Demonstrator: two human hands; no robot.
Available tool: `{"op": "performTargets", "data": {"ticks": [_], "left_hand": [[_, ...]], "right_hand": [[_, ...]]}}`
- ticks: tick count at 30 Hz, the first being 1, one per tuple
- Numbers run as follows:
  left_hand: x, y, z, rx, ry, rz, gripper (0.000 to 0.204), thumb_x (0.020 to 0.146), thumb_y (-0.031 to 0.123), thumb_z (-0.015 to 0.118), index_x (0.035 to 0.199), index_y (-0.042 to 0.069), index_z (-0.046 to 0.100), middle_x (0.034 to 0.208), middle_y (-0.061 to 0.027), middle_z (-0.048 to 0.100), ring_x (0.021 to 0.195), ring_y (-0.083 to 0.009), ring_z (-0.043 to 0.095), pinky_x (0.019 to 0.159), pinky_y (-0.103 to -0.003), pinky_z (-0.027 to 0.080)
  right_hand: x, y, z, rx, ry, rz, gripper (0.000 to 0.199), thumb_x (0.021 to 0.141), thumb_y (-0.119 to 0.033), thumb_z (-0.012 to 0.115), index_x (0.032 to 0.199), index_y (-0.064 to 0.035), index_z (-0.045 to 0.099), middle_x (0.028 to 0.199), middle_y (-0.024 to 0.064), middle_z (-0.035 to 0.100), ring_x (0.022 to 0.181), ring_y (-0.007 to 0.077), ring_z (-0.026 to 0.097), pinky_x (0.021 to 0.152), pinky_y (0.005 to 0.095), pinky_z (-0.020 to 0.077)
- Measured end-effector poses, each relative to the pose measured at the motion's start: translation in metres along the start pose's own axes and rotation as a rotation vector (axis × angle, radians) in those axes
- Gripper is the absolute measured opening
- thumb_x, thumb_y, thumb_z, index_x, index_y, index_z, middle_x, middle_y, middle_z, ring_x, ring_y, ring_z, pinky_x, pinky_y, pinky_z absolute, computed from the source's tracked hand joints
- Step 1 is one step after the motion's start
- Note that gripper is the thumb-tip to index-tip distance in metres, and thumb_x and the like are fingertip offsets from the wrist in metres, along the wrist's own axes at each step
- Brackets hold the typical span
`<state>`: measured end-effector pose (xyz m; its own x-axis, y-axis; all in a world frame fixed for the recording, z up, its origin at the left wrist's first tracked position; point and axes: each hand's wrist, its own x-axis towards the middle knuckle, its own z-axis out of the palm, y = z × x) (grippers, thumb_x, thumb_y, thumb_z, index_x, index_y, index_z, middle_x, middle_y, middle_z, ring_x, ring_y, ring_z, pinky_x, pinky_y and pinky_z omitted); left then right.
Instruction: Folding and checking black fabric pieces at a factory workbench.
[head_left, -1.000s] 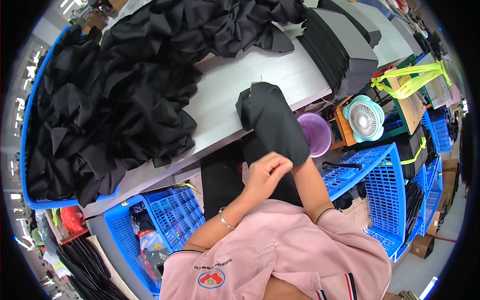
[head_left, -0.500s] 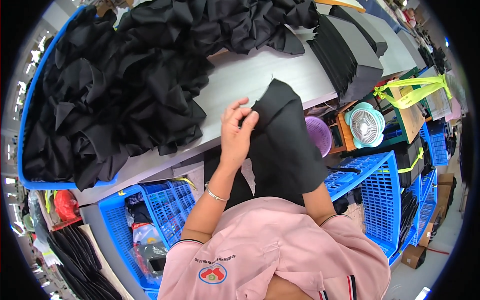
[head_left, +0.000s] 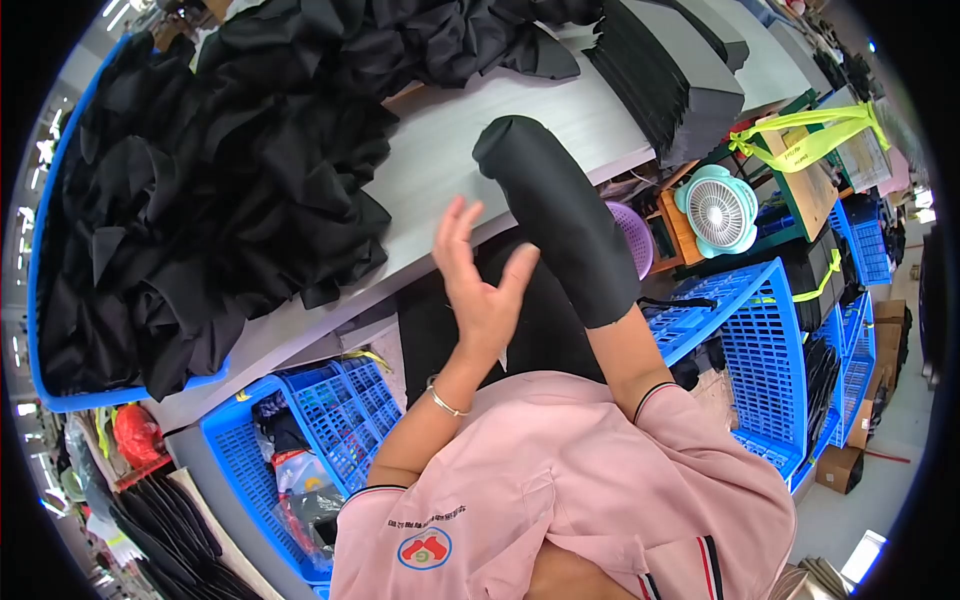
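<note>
A black fabric pouch (head_left: 565,220) is pulled over my right hand and wrist like a sleeve, its rounded end raised toward the table (head_left: 430,160). The cloth hides the fingers inside; only my right forearm (head_left: 628,352) shows below its hem. My left hand (head_left: 482,290) is beside the pouch, thumb and fingers spread, holding nothing. A large heap of crumpled black fabric pieces (head_left: 240,190) lies ahead and to the left, partly in a blue tray (head_left: 45,345).
A stack of flat black pieces (head_left: 640,80) stands on the table's far right. Beyond the table edge are a purple basket (head_left: 630,235) and a turquoise fan (head_left: 718,212). Blue crates stand at my left (head_left: 240,460) and right (head_left: 765,360).
My left fingers have come off the fabric's edge and spread apart. The black pouch now sits smooth and rounded over my right hand, where it was loose and pointed before.
</note>
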<state>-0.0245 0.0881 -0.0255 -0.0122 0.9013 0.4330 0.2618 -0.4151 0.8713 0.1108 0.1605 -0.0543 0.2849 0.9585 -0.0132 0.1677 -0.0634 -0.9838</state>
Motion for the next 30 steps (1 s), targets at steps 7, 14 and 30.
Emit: {"op": "performTargets", "data": {"ticks": [7, 14, 30], "left_hand": [[-0.041, 0.010, 0.024, -0.062, -0.406, 0.243, 0.088, 0.065, 0.038, 0.089, 0.139, 0.007, 0.052, 0.154, -0.0187, 0.034, 0.144, -0.0427, 0.028, 0.115, -0.051, 0.031], [-0.053, -0.001, 0.027, -0.068, -0.276, 0.241, 0.033, 0.079, 0.007, 0.078, 0.111, 0.004, 0.069, 0.137, -0.0148, 0.059, 0.125, -0.0362, 0.056, 0.098, -0.041, 0.050], [0.066, -0.005, -0.006, -0.314, -0.250, -0.044, 0.076, 0.088, 0.033, 0.071, 0.148, 0.000, 0.038, 0.135, -0.0190, 0.051, 0.124, -0.0346, 0.047, 0.109, -0.042, 0.033]], "right_hand": [[0.059, -0.009, 0.009, -0.149, 0.007, -0.004, 0.033, 0.097, -0.028, 0.052, 0.123, -0.0088, 0.059, 0.124, 0.0107, 0.060, 0.111, 0.0196, 0.058, 0.091, 0.0314, 0.0472], [0.002, -0.005, 0.003, -0.279, -0.035, -0.079, 0.034, 0.097, -0.030, 0.052, 0.124, -0.0089, 0.058, 0.126, 0.0107, 0.060, 0.112, 0.0201, 0.058, 0.092, 0.0317, 0.0468], [-0.048, 0.001, -0.006, -0.612, -0.046, -0.024, 0.039, 0.097, -0.033, 0.051, 0.127, -0.0090, 0.057, 0.128, 0.0105, 0.059, 0.116, 0.0211, 0.057, 0.095, 0.0326, 0.0460]]}}
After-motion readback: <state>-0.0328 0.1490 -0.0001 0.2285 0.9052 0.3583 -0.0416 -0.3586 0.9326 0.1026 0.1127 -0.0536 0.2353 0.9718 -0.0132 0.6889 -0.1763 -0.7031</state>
